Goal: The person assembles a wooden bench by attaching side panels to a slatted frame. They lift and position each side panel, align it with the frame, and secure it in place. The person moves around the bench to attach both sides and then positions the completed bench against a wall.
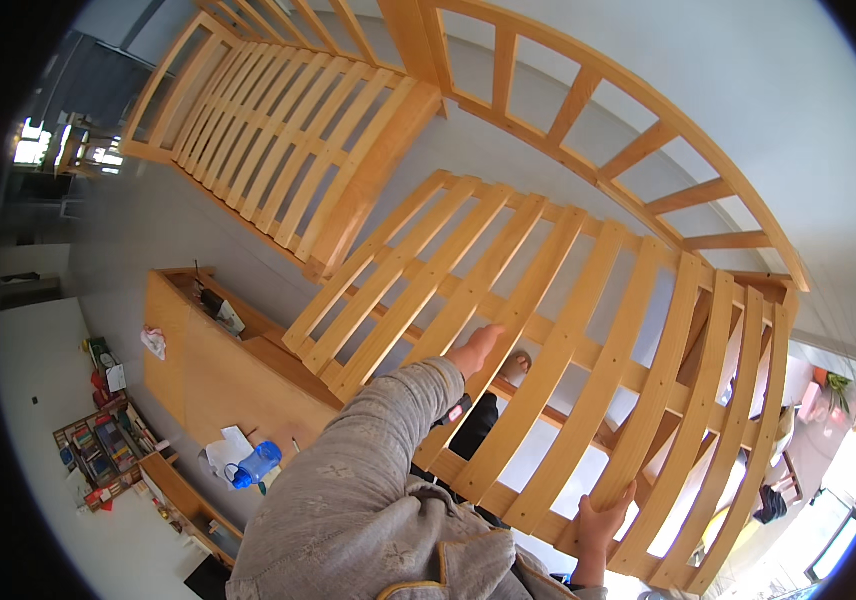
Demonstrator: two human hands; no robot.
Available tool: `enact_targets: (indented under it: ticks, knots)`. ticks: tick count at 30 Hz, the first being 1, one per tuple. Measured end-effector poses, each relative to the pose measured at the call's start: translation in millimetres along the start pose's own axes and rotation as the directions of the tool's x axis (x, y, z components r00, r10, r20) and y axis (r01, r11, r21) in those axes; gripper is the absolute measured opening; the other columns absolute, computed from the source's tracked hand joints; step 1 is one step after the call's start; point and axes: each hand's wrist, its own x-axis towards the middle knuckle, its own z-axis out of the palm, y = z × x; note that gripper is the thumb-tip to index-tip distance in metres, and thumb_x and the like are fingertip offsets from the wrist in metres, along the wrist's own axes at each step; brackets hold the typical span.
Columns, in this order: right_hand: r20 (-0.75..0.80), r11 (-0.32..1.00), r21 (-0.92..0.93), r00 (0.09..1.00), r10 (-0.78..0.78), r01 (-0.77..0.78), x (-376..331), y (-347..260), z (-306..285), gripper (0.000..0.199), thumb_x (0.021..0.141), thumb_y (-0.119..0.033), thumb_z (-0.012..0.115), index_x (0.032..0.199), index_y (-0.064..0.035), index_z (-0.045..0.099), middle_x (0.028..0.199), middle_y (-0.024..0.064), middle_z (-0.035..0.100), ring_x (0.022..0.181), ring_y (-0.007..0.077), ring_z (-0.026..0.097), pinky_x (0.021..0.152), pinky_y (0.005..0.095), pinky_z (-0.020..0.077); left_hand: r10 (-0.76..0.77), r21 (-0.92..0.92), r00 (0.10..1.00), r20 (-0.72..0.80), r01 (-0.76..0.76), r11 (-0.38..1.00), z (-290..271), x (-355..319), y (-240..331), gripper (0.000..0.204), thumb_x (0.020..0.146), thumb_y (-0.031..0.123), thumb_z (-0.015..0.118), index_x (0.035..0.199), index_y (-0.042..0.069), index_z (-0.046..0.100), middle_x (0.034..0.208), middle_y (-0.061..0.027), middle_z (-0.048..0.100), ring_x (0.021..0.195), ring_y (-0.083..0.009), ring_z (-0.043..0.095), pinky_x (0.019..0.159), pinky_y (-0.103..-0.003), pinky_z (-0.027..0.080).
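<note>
A pale wooden slatted bed base [538, 290] fills the middle and right, tilted in front of me. My left hand [473, 352] is closed on a slat near the middle, with part of its fingers hidden by the wood. Lower and to the right, my right hand [603, 522] grips a slat near the bed base's near edge, its fingers around the slat's side. A small dark device with a lit reddish face [458, 409] shows beside my left cuff. Through the gaps a rounded tan thing [515, 367] shows that I cannot make out.
A wooden rail with upright bars [578, 100] runs along the wall behind. Another slatted bed frame [278, 140] stands at the far left. To the left is a wooden desk [188, 370] with a blue bottle [256, 465]. A bookshelf [108, 450] stands beyond it; bright windows [848, 500] lie right.
</note>
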Motion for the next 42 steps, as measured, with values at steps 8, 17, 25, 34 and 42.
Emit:
enact_targets:
  ticks: [8,17,25,34,42]
  knots:
    - [-0.022,0.993,0.117,1.0,0.004,-0.002,-3.8,11.4,10.8,0.09,0.063,-0.006,0.071,0.138,-0.0058,0.021,0.13,0.0249,0.039,0.118,0.0396,0.042,0.099,0.0444,0.0359,0.09,-0.042,0.996,-0.029,-0.091,0.995,-0.2,-13.5,33.5,0.064,0.083,0.043,0.053,0.132,0.005,0.04,0.14,-0.0085,0.036,0.128,-0.0195,0.03,0.105,-0.034,0.022]
    - [-0.017,0.972,0.235,1.0,-0.021,0.025,20.3,8.6,65.6,0.091,0.061,-0.01,0.071,0.138,-0.0059,0.023,0.126,0.0242,0.043,0.115,0.0383,0.045,0.095,0.0432,0.0387,0.221,-0.076,0.975,-0.024,-0.222,0.972,-36.0,4.6,86.9,0.059,0.083,0.045,0.054,0.127,0.006,0.046,0.134,-0.0073,0.044,0.121,-0.0196,0.038,0.1,-0.037,0.032]
    - [0.116,0.954,0.295,0.993,0.012,-0.046,66.8,22.0,88.3,0.086,0.063,-0.021,0.074,0.135,-0.0106,0.027,0.119,0.0217,0.049,0.109,0.0376,0.05,0.091,0.0432,0.0422,0.208,-0.044,0.972,-0.112,-0.214,0.976,-44.5,-12.9,118.1,0.058,0.081,0.042,0.055,0.126,0.006,0.046,0.127,-0.0068,0.05,0.116,-0.0203,0.045,0.098,-0.038,0.036]
    - [0.21,0.936,0.332,0.977,0.049,-0.118,110.4,92.9,80.8,0.075,0.063,-0.025,0.072,0.127,-0.0122,0.033,0.113,0.0236,0.051,0.103,0.0407,0.052,0.087,0.0457,0.0434,0.239,0.034,0.934,-0.265,-0.239,0.971,47.0,-6.5,98.4,0.036,0.078,0.038,0.058,0.092,0.006,0.063,0.089,-0.0062,0.064,0.086,-0.0201,0.058,0.078,-0.031,0.046]
    - [0.253,0.913,0.355,0.961,0.114,-0.202,157.8,117.9,101.8,0.07,0.064,-0.027,0.072,0.122,-0.0118,0.037,0.11,0.0215,0.053,0.099,0.0409,0.053,0.083,0.0467,0.045,0.284,0.054,0.928,-0.24,-0.279,0.959,63.7,36.1,90.4,0.03,0.081,0.032,0.055,0.091,0.005,0.063,0.09,-0.0057,0.065,0.086,-0.0189,0.06,0.078,-0.03,0.046]
